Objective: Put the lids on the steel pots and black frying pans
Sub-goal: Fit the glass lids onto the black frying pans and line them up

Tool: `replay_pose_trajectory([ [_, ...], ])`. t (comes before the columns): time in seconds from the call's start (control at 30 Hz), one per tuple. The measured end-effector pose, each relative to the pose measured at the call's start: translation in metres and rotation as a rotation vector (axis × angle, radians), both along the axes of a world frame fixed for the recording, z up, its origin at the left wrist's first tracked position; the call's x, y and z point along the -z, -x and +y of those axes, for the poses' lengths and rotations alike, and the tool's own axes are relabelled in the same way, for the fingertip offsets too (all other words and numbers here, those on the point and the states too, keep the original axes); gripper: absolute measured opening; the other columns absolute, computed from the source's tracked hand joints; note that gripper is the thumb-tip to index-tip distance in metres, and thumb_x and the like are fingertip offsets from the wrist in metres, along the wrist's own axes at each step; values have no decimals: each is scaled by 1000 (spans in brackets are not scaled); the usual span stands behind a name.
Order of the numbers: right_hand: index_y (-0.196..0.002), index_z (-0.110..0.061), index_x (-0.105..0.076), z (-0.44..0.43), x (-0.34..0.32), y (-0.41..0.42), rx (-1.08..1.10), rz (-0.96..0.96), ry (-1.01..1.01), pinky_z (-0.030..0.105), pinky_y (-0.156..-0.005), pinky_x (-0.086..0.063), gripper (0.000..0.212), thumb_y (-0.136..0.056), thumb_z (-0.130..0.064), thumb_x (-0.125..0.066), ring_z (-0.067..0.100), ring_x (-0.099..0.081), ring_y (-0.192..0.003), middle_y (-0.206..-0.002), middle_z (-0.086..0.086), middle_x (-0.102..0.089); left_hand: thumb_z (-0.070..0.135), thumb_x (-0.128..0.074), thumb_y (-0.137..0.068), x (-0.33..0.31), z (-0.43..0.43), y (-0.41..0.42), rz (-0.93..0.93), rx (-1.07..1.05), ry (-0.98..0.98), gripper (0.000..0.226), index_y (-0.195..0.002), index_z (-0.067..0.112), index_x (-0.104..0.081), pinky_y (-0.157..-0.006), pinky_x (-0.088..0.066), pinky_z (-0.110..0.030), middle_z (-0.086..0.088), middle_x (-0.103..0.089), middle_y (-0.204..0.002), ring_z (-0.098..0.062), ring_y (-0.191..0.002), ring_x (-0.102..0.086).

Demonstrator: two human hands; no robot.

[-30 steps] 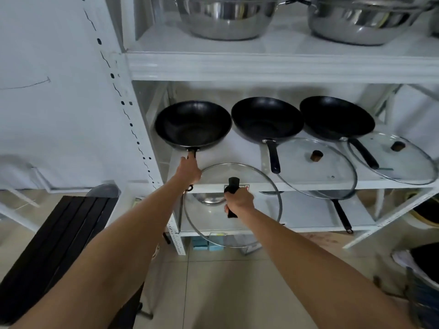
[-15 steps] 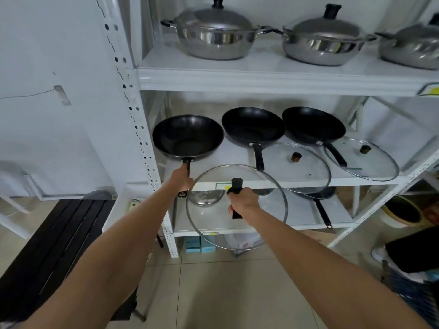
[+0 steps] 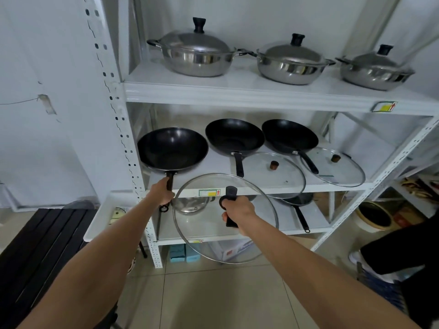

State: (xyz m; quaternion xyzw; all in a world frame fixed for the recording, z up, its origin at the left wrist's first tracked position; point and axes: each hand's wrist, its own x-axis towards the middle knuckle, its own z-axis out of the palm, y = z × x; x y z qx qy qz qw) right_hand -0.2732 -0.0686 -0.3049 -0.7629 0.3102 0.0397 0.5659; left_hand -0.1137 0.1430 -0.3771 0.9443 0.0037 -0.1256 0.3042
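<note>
Three black frying pans sit on the middle shelf of a white rack. My left hand (image 3: pixel 162 193) grips the handle of the left pan (image 3: pixel 172 148). My right hand (image 3: pixel 238 209) holds a glass lid (image 3: pixel 202 224) by its black handle, in front of the shelf edge and below the pan. The middle pan (image 3: pixel 234 137) and the right pan (image 3: pixel 289 136) are uncovered. Two more glass lids, one (image 3: pixel 276 173) and another (image 3: pixel 342 167), lie flat on the shelf beside them. Three steel pots on the top shelf, left (image 3: pixel 194 53), middle (image 3: pixel 291 61) and right (image 3: pixel 375 68), carry steel lids.
The lower shelf holds a steel lid (image 3: pixel 192 205) and a small black pan (image 3: pixel 297 201). A black slatted bench (image 3: pixel 35 255) stands at the left, a white tray (image 3: pixel 107 217) beside the rack post. A person's dark-clothed leg (image 3: pixel 399 252) is at the right. Blue boxes (image 3: pixel 184 252) sit under the rack.
The view has tilted up, so the lidded steel pots now show fully. The glass lid in my right hand has drifted slightly right and down; my left hand stays on the pan handle.
</note>
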Motion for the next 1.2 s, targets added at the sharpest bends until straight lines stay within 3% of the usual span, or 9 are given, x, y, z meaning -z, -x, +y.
replay_pose_trajectory([
  [0.07,-81,-13,-53,-2,-8,-6,-7,-3,23,27,-55,-53,14,-94,-19,-56,18,-61,-51,-61,7,-64,12,-64,-85,-3,1,2,-27,14,-22,64,-144,13,-41,-81,-50,-39,-18,-62,-123,-35,-103,-60],
  [0.17,-83,-12,-54,0,-19,-28,-11,-58,75,38,-70,-61,16,-89,-27,-60,27,-68,-70,-70,11,-68,18,-64,-88,-2,6,-1,-52,41,-25,49,-135,8,-51,-95,-50,-42,-15,-65,-122,-37,-110,-61],
  [0.37,-83,-11,-56,14,-45,-84,-28,-115,52,27,-52,-50,16,-93,-23,-61,17,-60,-47,-65,10,-66,14,-63,-87,1,8,-4,5,104,-37,25,-110,5,-66,-91,-57,-44,-14,-73,-107,-32,-99,-69],
  [0.53,-92,-9,-62,38,-47,-149,-87,-165,58,38,-66,-60,15,-89,-23,-65,23,-65,-56,-72,12,-69,33,-71,-83,2,6,-10,-7,87,19,48,-123,14,-53,-80,-51,-30,-10,-69,-113,-27,-98,-64],
  [0.67,-86,-8,-59,44,-45,-190,-84,-176,16,24,-39,-46,11,-92,-14,-65,17,-58,-38,-74,12,-63,23,-75,-79,3,-3,-17,13,121,-35,54,-125,7,-52,-85,-53,-33,-17,-67,-117,-29,-100,-62],
  [0.77,-83,-8,-58,49,-39,-219,-96,-177,21,18,-33,-41,13,-93,-13,-64,14,-57,-37,-68,10,-61,25,-77,-76,10,-3,-24,18,51,42,55,-124,8,-55,-89,-56,-36,-15,-67,-116,-29,-103,-63],
  [0.93,-77,-8,-58,61,-24,-264,-77,-207,-3,27,-44,-51,16,-88,-12,-68,21,-62,-45,-64,11,-63,37,-81,-72,17,-3,-26,-44,61,181,65,-128,12,-60,-73,-60,-31,-10,-68,-108,-22,-87,-68],
  [1.03,-78,-9,-57,64,-15,-289,-89,-205,2,37,-58,-61,18,-89,-14,-69,23,-66,-56,-72,12,-66,30,-78,-77,21,-2,-20,-78,81,245,71,-141,21,-49,-54,-55,-15,-7,-66,-104,-16,-73,-67],
  [1.2,-89,-10,-58,75,-8,-329,-135,-216,-10,32,-59,-57,9,-91,-9,-67,19,-65,-60,-74,9,-66,21,-78,-80,25,5,-14,-57,105,334,86,-153,26,-33,-55,-57,-15,-5,-65,-108,-10,-69,-69],
])
